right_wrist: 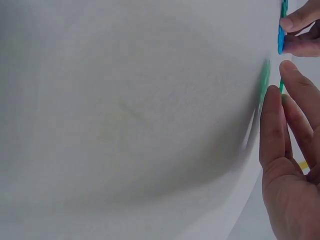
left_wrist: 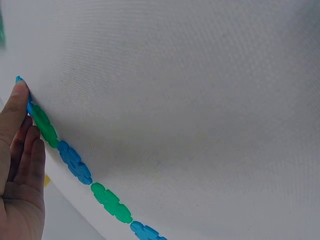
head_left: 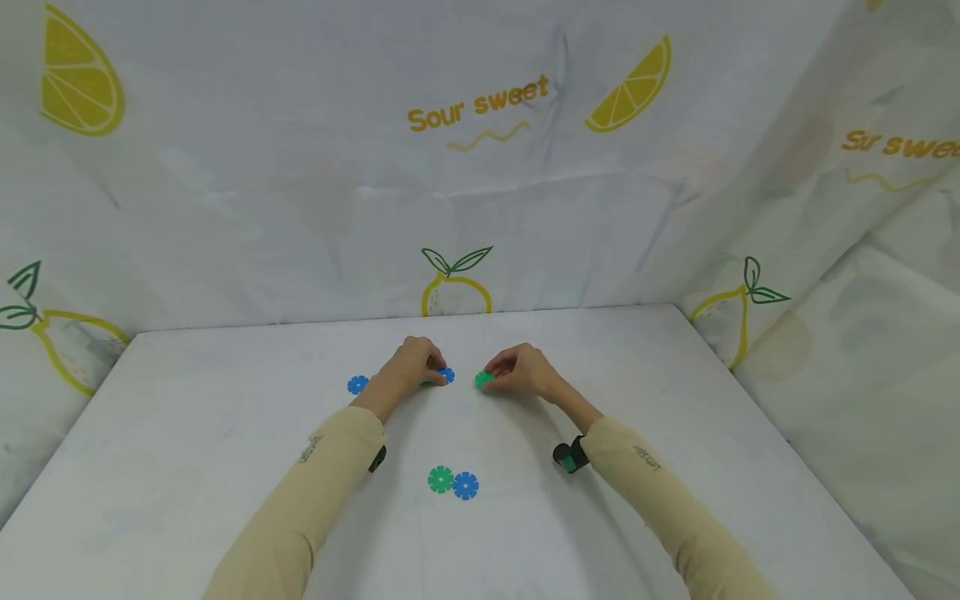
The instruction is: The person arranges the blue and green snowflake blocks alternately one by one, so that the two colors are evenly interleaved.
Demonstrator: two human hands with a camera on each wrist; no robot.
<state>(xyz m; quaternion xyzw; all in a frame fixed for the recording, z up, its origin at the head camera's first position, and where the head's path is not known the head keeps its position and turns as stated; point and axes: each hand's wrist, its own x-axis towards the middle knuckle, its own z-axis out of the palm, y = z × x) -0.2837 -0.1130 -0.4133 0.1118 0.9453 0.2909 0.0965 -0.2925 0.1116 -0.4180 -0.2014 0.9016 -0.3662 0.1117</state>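
Observation:
My left hand (head_left: 411,363) pinches a blue notched disc (head_left: 447,375) between thumb and fingers at the right end of a row. Behind it, in the left wrist view, the row alternates a green disc (left_wrist: 46,127), a blue disc (left_wrist: 74,162), another green disc (left_wrist: 111,202) and a last blue disc (left_wrist: 146,231), edge to edge. To the right, my right hand (head_left: 527,372) pinches a separate green notched disc (head_left: 483,380) by its edge. In the right wrist view this disc (right_wrist: 281,86) is held edge-on, mostly hidden by fingers. A small gap parts it from the blue one.
Nearer to me on the white table (head_left: 225,483) lie a green disc (head_left: 441,479) and a blue disc (head_left: 466,486), side by side. A white lemon-print cloth (head_left: 300,242) hangs behind the table's back edge and along its sides.

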